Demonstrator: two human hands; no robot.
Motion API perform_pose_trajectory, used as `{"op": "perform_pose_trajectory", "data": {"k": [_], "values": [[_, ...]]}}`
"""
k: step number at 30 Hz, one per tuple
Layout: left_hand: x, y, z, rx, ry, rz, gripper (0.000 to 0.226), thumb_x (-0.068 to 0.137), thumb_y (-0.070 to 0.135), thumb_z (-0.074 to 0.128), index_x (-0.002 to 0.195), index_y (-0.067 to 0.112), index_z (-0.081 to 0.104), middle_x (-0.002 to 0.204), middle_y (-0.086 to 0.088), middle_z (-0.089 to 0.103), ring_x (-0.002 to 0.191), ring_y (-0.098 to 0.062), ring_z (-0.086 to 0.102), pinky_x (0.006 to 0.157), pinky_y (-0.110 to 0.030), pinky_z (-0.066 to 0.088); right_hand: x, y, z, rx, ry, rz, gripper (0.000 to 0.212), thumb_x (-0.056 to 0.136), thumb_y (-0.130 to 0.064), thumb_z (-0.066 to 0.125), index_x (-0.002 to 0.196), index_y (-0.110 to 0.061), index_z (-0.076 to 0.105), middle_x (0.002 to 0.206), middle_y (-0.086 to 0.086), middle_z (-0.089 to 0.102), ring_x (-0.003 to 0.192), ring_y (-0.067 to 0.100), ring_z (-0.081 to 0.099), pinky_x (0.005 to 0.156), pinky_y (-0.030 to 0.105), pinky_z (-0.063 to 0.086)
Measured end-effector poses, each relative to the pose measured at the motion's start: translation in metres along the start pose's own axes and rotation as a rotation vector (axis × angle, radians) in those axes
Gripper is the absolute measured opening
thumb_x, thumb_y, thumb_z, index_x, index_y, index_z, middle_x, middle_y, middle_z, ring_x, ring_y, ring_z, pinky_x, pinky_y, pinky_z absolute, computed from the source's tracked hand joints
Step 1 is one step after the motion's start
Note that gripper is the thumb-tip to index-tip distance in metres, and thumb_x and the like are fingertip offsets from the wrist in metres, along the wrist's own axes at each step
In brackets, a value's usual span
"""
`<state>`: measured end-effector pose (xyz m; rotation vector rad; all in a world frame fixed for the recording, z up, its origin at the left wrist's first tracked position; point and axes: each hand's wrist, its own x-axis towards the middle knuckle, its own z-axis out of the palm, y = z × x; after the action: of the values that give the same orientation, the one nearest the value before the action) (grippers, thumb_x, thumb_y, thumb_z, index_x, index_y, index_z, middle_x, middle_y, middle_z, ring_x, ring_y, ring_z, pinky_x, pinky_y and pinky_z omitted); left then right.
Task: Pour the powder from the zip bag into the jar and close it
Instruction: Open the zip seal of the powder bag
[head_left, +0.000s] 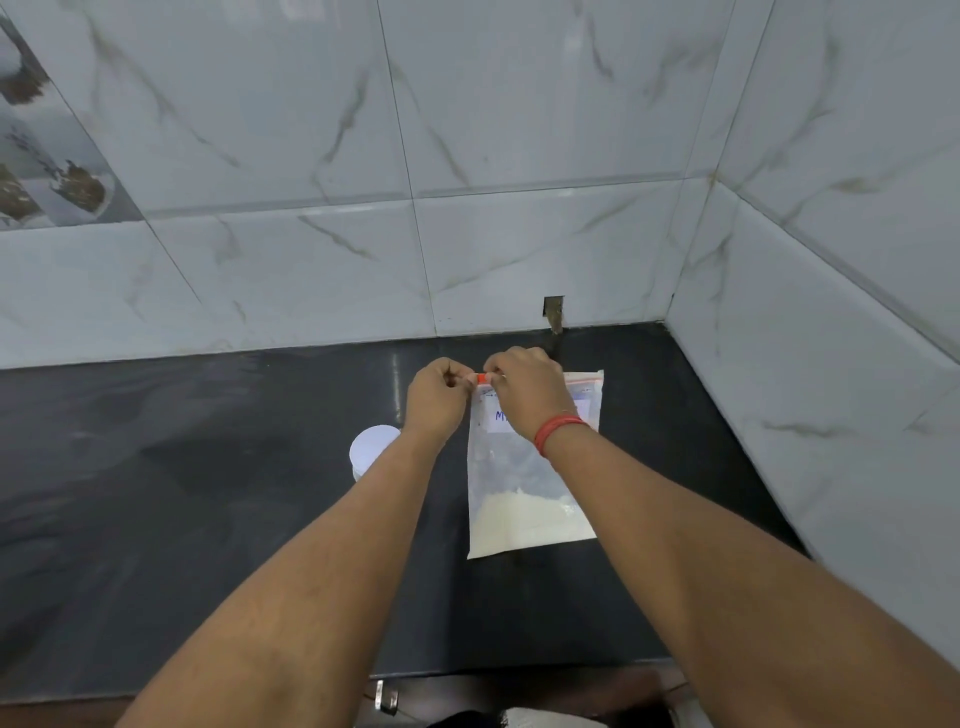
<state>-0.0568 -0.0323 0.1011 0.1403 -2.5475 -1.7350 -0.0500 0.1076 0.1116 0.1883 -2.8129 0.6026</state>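
Observation:
A clear zip bag (519, 467) with a red zip strip and a white label lies flat on the black counter (208, 493), with pale powder (524, 519) gathered at its near end. My left hand (439, 395) pinches the bag's top left corner. My right hand (524, 389) pinches the zip edge right beside it, and a red band circles that wrist. To the left of the bag stands a jar with a white lid (371, 447), partly hidden behind my left forearm.
Marbled white wall tiles (467, 208) rise behind the counter and along its right side, forming a corner. A small dark cut-out (553, 312) sits in the back wall just above the counter. The counter's front edge runs near the bottom.

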Motion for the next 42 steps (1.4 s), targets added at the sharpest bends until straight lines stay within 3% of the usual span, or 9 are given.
{"op": "perform_pose_trajectory", "data": {"k": [9, 17, 19, 24, 27, 30, 33, 37, 42], "values": [[-0.005, 0.0, -0.003, 0.002, -0.018, -0.002, 0.016, 0.095, 0.001, 0.062, 0.089, 0.012, 0.072, 0.093, -0.006, 0.075, 0.082, -0.015, 0.066, 0.076, -0.027, 0.057, 0.001, -0.01, -0.001, -0.029, -0.05, 0.078, 0.022, 0.101, -0.019, 0.054, 0.113, -0.027, 0.07, 0.118, -0.001, 0.064, 0.112, 0.024, 0.052, 0.092, 0.039, 0.039], [-0.006, 0.0, -0.008, 0.09, -0.001, -0.001, 0.022, 0.098, 0.001, 0.053, 0.09, 0.014, 0.068, 0.086, 0.002, 0.068, 0.065, -0.006, 0.054, 0.05, -0.009, 0.04, -0.002, -0.003, -0.009, -0.009, -0.069, 0.163, 0.022, 0.095, -0.012, 0.055, 0.098, -0.027, 0.071, 0.105, -0.004, 0.065, 0.105, 0.023, 0.053, 0.09, 0.039, 0.038], [-0.004, -0.003, -0.014, 0.071, 0.028, -0.012, 0.023, 0.098, 0.001, 0.053, 0.089, 0.015, 0.068, 0.084, 0.003, 0.068, 0.063, -0.007, 0.053, 0.048, -0.01, 0.04, -0.002, 0.007, -0.014, -0.016, -0.068, 0.203, 0.024, 0.094, -0.011, 0.054, 0.096, -0.029, 0.07, 0.103, -0.006, 0.065, 0.104, 0.022, 0.053, 0.093, 0.042, 0.039], [0.002, -0.008, -0.021, 0.069, 0.095, -0.035, 0.023, 0.097, 0.005, 0.054, 0.085, 0.022, 0.064, 0.086, 0.006, 0.067, 0.079, -0.018, 0.061, 0.069, -0.028, 0.05, 0.0, 0.023, -0.022, -0.021, -0.068, 0.216, 0.025, 0.092, -0.009, 0.054, 0.092, -0.028, 0.069, 0.099, -0.006, 0.067, 0.098, 0.02, 0.056, 0.095, 0.042, 0.041], [0.003, 0.001, -0.018, 0.36, 0.099, 0.148, 0.01, 0.099, 0.016, 0.057, 0.098, 0.022, 0.066, 0.092, 0.012, 0.068, 0.092, -0.018, 0.065, 0.086, -0.036, 0.053, 0.001, 0.021, -0.021, -0.001, -0.067, 0.211, 0.025, 0.091, -0.006, 0.054, 0.091, -0.028, 0.067, 0.099, -0.005, 0.066, 0.096, 0.021, 0.058, 0.096, 0.042, 0.039], [0.008, 0.012, -0.011, 0.722, 0.059, 0.377, 0.017, 0.1, 0.03, 0.059, 0.11, 0.025, 0.072, 0.105, 0.008, 0.073, 0.104, -0.021, 0.062, 0.101, -0.041, 0.043, 0.002, 0.019, -0.019, -0.01, -0.077, 0.19, 0.024, 0.091, -0.006, 0.054, 0.093, -0.026, 0.068, 0.099, -0.004, 0.065, 0.095, 0.021, 0.058, 0.096, 0.042, 0.039], [0.01, 0.018, -0.003, 0.869, -0.039, 0.424, 0.023, 0.102, 0.027, 0.053, 0.107, 0.029, 0.074, 0.105, 0.007, 0.071, 0.107, -0.021, 0.058, 0.117, -0.045, 0.025, 0.002, 0.018, -0.017, -0.005, -0.065, 0.176, 0.024, 0.091, -0.007, 0.053, 0.09, -0.026, 0.067, 0.097, -0.004, 0.064, 0.092, 0.021, 0.058, 0.094, 0.041, 0.04], [0.01, 0.021, -0.004, 0.877, -0.066, 0.436, 0.027, 0.099, 0.014, 0.051, 0.098, 0.028, 0.074, 0.1, 0.008, 0.072, 0.102, -0.02, 0.058, 0.12, -0.044, 0.02, -0.002, 0.02, -0.02, -0.018, -0.064, 0.151, 0.026, 0.092, -0.007, 0.05, 0.088, -0.029, 0.064, 0.096, -0.005, 0.065, 0.09, 0.02, 0.058, 0.095, 0.042, 0.042], [0.016, 0.017, -0.018, 0.914, -0.029, 0.437, 0.027, 0.102, 0.018, 0.051, 0.101, 0.031, 0.075, 0.103, 0.011, 0.072, 0.102, -0.019, 0.058, 0.118, -0.043, 0.023, -0.006, 0.041, -0.033, -0.009, -0.031, 0.241, 0.026, 0.094, -0.01, 0.05, 0.09, -0.031, 0.066, 0.096, -0.009, 0.065, 0.089, 0.017, 0.059, 0.097, 0.041, 0.041]]}}
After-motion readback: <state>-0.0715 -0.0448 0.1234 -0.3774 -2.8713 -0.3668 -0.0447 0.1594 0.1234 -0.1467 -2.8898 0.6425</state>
